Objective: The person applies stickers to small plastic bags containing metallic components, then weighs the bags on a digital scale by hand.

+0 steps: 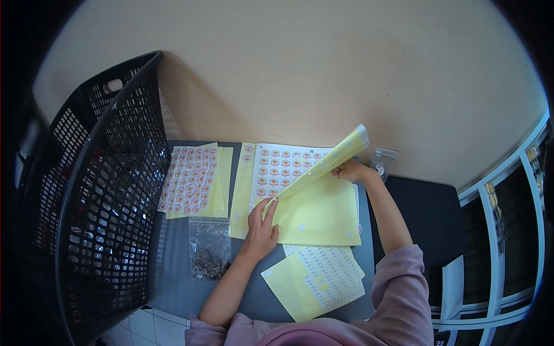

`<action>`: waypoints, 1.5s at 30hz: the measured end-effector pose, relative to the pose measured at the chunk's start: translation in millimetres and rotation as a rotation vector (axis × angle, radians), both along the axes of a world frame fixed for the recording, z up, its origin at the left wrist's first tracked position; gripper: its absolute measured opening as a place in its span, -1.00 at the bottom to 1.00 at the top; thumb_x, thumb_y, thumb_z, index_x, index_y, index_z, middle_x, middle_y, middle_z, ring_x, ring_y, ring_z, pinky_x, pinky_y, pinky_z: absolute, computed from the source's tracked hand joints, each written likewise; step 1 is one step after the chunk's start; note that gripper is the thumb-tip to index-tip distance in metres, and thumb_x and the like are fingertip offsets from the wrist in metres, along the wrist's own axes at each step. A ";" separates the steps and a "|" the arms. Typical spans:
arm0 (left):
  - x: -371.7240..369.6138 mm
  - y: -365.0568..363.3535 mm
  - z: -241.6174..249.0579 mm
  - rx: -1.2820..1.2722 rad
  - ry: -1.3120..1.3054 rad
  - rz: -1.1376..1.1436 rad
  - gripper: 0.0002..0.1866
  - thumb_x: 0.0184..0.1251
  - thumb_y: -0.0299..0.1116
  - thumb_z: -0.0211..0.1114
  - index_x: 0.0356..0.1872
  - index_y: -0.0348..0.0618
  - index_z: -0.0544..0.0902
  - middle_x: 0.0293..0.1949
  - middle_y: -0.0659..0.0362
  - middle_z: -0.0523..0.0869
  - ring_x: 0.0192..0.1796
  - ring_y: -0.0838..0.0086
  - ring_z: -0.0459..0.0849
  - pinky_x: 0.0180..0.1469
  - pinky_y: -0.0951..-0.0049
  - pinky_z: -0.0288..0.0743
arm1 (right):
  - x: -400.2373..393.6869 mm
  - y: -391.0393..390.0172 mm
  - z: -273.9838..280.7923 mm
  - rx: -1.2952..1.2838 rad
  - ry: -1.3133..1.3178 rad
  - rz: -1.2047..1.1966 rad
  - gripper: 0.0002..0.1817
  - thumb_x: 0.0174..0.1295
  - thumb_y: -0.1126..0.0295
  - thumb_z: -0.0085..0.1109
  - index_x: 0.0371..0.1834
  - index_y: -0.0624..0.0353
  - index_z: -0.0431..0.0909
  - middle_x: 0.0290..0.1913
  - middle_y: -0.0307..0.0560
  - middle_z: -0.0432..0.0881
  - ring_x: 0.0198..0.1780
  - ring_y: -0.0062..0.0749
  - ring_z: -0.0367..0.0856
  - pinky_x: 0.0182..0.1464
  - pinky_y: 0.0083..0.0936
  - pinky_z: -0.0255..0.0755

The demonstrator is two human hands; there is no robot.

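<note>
A sheet of round orange-and-pink stickers lies at the middle of the table, over another yellow sheet. Its yellow backing sheet is lifted and curled diagonally from lower left to upper right. My right hand has its fingers bent closed against the yellow sheet beneath the raised curl; the fingertips are partly hidden. At the lower end of the fold, my left hand touches the paper with its fingers stretched and apart. Nearer my body lie smaller sheets of tiny printed labels with yellow paper.
Another round-sticker sheet lies left on yellow paper. Below it is a clear zip bag of dark metal pieces. A small zip bag sits by the wall. A black basket stands left, a white-framed rack right.
</note>
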State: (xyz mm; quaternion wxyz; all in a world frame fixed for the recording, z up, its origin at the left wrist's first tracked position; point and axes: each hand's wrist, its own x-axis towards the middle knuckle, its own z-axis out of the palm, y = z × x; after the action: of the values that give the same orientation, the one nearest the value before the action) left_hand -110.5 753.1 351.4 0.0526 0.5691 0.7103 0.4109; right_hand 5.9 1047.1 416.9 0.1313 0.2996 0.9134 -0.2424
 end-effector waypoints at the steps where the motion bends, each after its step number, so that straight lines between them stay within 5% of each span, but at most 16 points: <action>1: -0.1 -0.2 0.1 -0.001 0.000 0.001 -0.27 -0.03 -0.56 0.18 0.25 -0.14 0.12 0.17 -0.03 0.14 0.21 0.08 0.14 0.22 0.20 0.09 | -0.1 -0.1 0.1 -0.003 0.011 -0.005 -0.92 -0.11 0.55 0.04 -0.54 0.22 0.33 -0.52 -0.17 0.40 -0.40 -0.48 0.31 -0.27 -0.53 0.24; 3: 0.2 -0.2 0.5 -0.001 0.000 0.000 -0.28 -0.03 -0.56 0.18 0.25 -0.14 0.12 0.17 -0.03 0.14 0.21 0.08 0.14 0.22 0.20 0.09 | 0.0 2.0 -0.4 -0.005 0.021 -0.011 -0.91 -0.14 0.55 0.05 -0.55 0.20 0.35 -0.53 -0.18 0.40 -0.39 -0.48 0.32 -0.26 -0.51 0.25; 5: 1.2 0.0 1.9 0.011 -0.004 0.005 -0.28 -0.05 -0.59 0.17 0.24 -0.16 0.13 0.16 -0.02 0.16 0.20 0.10 0.16 0.21 0.20 0.08 | 0.7 9.8 -4.4 -0.030 -0.103 0.021 -0.73 -0.03 0.33 0.04 -0.26 0.22 0.51 -0.13 0.02 0.53 -0.04 -0.25 0.43 -0.04 -0.46 0.30; 9: 0.7 0.0 1.3 0.004 -0.004 0.003 -0.28 -0.03 -0.57 0.18 0.24 -0.15 0.13 0.16 -0.03 0.15 0.21 0.07 0.14 0.22 0.20 0.09 | 13.3 23.3 -24.3 -0.130 -0.011 -0.037 -0.59 -0.05 0.27 0.02 -0.11 0.24 0.49 -0.05 0.09 0.50 0.01 -0.19 0.42 0.01 -0.45 0.28; 11: 0.5 -0.3 -1.4 0.003 0.010 -0.003 -0.27 -0.03 -0.57 0.18 0.25 -0.15 0.11 0.16 -0.03 0.14 0.21 0.08 0.14 0.22 0.21 0.09 | 25.3 20.0 -26.3 -0.246 0.250 -0.210 -0.52 -0.06 0.24 0.00 -0.06 0.27 0.47 0.00 0.14 0.47 0.02 -0.19 0.43 0.01 -0.46 0.29; 15: 1.8 0.1 1.8 0.055 0.005 0.020 -0.37 -0.08 -0.61 0.16 0.15 -0.17 0.25 0.13 -0.01 0.21 0.20 0.11 0.17 0.21 0.23 0.10 | 59.5 -14.3 -19.9 -0.141 0.453 -0.344 -0.56 -0.04 0.28 0.01 -0.08 0.28 0.48 -0.01 0.12 0.47 -0.04 -0.19 0.46 -0.01 -0.47 0.30; 19: -1.2 0.2 0.7 0.150 0.092 -0.004 -0.61 -0.15 -0.64 0.14 -0.17 -0.19 0.39 0.05 0.03 0.35 0.18 0.17 0.24 0.21 0.20 0.08 | 121.5 -69.6 -20.6 0.217 0.856 -0.265 -0.86 0.00 0.53 -0.04 -0.42 0.39 0.47 -0.18 0.03 0.50 -0.17 -0.33 0.48 -0.12 -0.54 0.34; 21: -1.3 -1.8 4.0 0.080 0.152 -0.056 -0.77 -0.17 -0.62 0.11 -0.42 -0.18 0.33 0.00 0.03 0.44 0.15 0.21 0.31 0.23 0.16 0.03 | 149.3 -109.1 -16.1 0.180 1.032 -0.523 -0.96 -0.02 0.62 -0.06 -0.52 0.39 0.38 -0.22 0.01 0.49 -0.21 -0.46 0.45 -0.19 -0.62 0.34; 26: 2.4 -11.7 15.8 -0.143 0.118 -0.172 -0.85 -0.09 -0.53 0.13 -0.47 -0.19 0.34 0.04 -0.01 0.43 0.15 0.16 0.31 0.23 0.06 0.02 | 212.0 -165.3 -45.5 0.211 1.284 -0.888 -0.94 0.07 0.63 -0.08 -0.50 0.30 0.38 -0.22 -0.08 0.43 -0.20 -0.53 0.41 -0.12 -0.65 0.31; 32: -7.9 -64.3 70.0 -0.014 0.042 -0.047 -0.69 -0.02 -0.33 0.25 -0.28 -0.24 0.40 0.03 -0.03 0.42 0.13 0.10 0.32 0.19 0.19 0.12 | 164.9 -190.7 -39.1 0.023 1.364 -0.706 -0.96 0.11 0.63 -0.03 -0.44 0.28 0.38 -0.19 -0.11 0.40 -0.19 -0.56 0.40 -0.12 -0.65 0.32; 34: -19.9 -97.1 71.6 -0.169 0.049 0.403 -0.52 -0.04 -0.26 0.29 -0.11 -0.26 0.36 -0.01 -0.06 0.40 0.09 0.09 0.32 0.13 0.20 0.17 | 131.9 -203.3 -28.3 -0.107 1.357 -0.646 -0.94 0.08 0.65 0.00 -0.43 0.25 0.39 -0.20 -0.13 0.41 -0.19 -0.56 0.40 -0.14 -0.64 0.33; 37: -30.8 -144.3 41.0 -0.405 0.050 0.687 -0.31 -0.10 -0.16 0.36 0.04 -0.31 0.28 -0.04 -0.06 0.39 0.04 0.11 0.34 0.10 0.19 0.19 | 84.6 -223.1 -25.3 -0.268 1.213 -0.450 -0.92 0.04 0.61 0.07 -0.40 0.22 0.43 -0.20 -0.13 0.43 -0.18 -0.52 0.43 -0.20 -0.62 0.35; 40: -22.8 -159.4 42.9 -0.490 -0.159 0.609 -0.15 -0.15 -0.09 0.39 0.13 -0.35 0.19 0.00 -0.06 0.36 0.04 0.12 0.34 0.10 0.18 0.19 | 35.1 -248.7 -27.6 -0.407 1.035 -0.194 -0.91 0.01 0.54 0.14 -0.40 0.19 0.46 -0.20 -0.10 0.44 -0.17 -0.45 0.44 -0.21 -0.61 0.35; 45: -9.7 -156.1 23.7 -0.312 -0.104 0.640 -0.12 -0.17 -0.08 0.39 0.15 -0.33 0.18 0.05 -0.04 0.32 0.07 0.12 0.29 0.11 0.18 0.15 | -40.5 -276.7 -22.6 -0.457 0.861 0.095 -0.87 0.00 0.40 0.18 -0.46 0.22 0.49 -0.27 -0.11 0.44 -0.18 -0.34 0.44 -0.15 -0.48 0.34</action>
State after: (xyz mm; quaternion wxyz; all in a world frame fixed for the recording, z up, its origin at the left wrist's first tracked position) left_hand -120.2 597.0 375.0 0.0435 0.2813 0.9032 0.3213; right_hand -34.6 770.4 394.3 -0.1850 0.0938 0.8208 -0.5322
